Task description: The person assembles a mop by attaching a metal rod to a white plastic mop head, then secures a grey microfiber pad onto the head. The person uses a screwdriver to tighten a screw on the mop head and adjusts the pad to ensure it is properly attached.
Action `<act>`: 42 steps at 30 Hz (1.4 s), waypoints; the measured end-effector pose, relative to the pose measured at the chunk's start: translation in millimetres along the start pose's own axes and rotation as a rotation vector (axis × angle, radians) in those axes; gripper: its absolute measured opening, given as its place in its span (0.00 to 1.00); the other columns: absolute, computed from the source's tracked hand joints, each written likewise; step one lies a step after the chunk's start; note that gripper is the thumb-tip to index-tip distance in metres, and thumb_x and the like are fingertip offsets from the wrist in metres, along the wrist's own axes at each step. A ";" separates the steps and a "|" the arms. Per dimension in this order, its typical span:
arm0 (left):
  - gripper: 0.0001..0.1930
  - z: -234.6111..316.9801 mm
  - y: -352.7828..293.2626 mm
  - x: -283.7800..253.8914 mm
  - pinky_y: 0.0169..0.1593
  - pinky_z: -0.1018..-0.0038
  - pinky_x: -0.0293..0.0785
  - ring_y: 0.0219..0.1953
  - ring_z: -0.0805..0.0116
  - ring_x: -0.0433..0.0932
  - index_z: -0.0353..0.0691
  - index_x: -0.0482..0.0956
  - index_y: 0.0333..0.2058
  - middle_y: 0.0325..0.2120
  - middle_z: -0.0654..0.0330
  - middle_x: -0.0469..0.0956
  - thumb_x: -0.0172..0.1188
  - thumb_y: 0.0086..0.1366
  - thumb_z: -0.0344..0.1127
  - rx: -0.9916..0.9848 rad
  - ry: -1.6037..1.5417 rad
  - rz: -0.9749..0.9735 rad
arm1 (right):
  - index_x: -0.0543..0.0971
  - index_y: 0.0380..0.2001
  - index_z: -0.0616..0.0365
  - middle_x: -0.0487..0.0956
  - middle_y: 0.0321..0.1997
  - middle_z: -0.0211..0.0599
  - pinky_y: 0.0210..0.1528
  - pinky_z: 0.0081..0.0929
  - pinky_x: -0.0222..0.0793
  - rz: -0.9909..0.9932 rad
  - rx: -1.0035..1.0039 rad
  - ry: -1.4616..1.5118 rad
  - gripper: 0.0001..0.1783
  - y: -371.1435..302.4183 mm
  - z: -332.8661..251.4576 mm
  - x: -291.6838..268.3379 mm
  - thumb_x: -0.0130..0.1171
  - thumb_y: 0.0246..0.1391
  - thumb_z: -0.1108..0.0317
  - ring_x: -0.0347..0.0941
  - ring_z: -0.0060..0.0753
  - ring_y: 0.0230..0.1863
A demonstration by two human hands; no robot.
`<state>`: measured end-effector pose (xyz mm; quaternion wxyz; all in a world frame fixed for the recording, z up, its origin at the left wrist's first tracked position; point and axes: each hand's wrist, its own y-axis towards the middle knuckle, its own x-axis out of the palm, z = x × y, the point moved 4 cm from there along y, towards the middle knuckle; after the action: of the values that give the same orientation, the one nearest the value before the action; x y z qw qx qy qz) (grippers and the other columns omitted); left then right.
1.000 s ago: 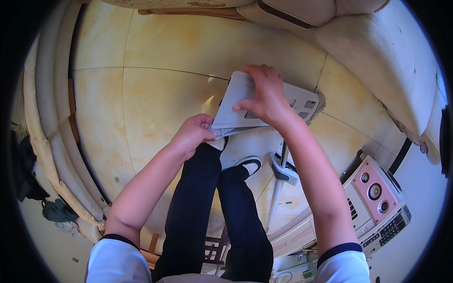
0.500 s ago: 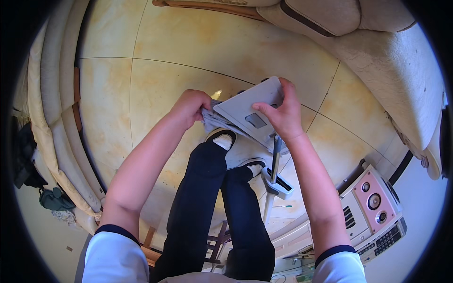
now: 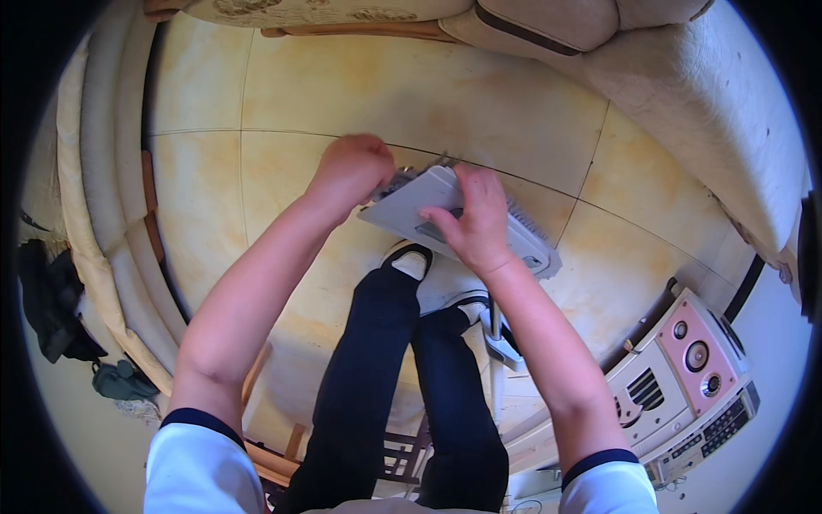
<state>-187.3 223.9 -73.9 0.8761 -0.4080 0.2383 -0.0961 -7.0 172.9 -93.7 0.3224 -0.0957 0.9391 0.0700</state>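
Note:
A flat mop head hangs tilted in front of my feet, its light grey plate (image 3: 398, 206) facing up. Grey fringe of the mop pad (image 3: 535, 231) shows along the plate's far and right edges. My right hand (image 3: 479, 218) grips the plate, thumb on top and fingers over the far edge. At the upper left corner my left hand (image 3: 353, 171) is closed with curled fingers on the pad's end; the fingertips are partly hidden. Below the plate runs a metal mop pole (image 3: 496, 325), with a white and blue slotted piece (image 3: 510, 351) on it.
Beige sofas stand along the left (image 3: 124, 214) and upper right (image 3: 693, 111). A pink and white cabinet unit with round dials (image 3: 685, 355) is at the lower right. My shoes (image 3: 409, 259) are close under the mop head. Dark wooden furniture (image 3: 402, 454) shows behind my legs.
The mop head has turned, so more of the pad's fringe shows on its right side. My right hand has shifted left, and my left hand has risen slightly.

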 end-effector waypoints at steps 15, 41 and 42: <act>0.09 -109.5 39.7 87.2 0.40 0.58 0.80 0.38 0.58 0.78 0.38 0.71 0.42 0.36 0.54 0.76 0.46 0.66 0.33 -0.412 -0.903 -0.009 | 0.70 0.42 0.63 0.72 0.38 0.48 0.45 0.39 0.66 -0.001 0.280 0.034 0.31 4.5 28.8 -33.4 0.71 0.32 0.64 0.68 0.52 0.42; 0.05 -37.0 15.8 3.1 0.29 0.75 0.69 0.21 0.71 0.73 0.36 0.78 0.21 0.17 0.61 0.76 0.64 0.48 0.30 0.099 0.061 0.421 | 0.71 0.34 0.61 0.71 0.29 0.46 0.33 0.37 0.67 -0.032 0.210 0.064 0.24 -1.5 15.8 -9.8 0.70 0.37 0.62 0.69 0.51 0.31; 0.05 -34.3 14.8 2.7 0.29 0.75 0.69 0.22 0.70 0.74 0.37 0.78 0.22 0.18 0.60 0.76 0.64 0.48 0.31 0.162 0.107 0.445 | 0.71 0.34 0.61 0.71 0.29 0.46 0.33 0.38 0.67 -0.033 0.202 0.052 0.24 -1.4 13.8 -10.3 0.70 0.37 0.62 0.69 0.51 0.31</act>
<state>-202.3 209.6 -105.0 0.8918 -0.2681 0.3597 0.0590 9.5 175.6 -98.3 0.3071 -0.0800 0.9478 -0.0328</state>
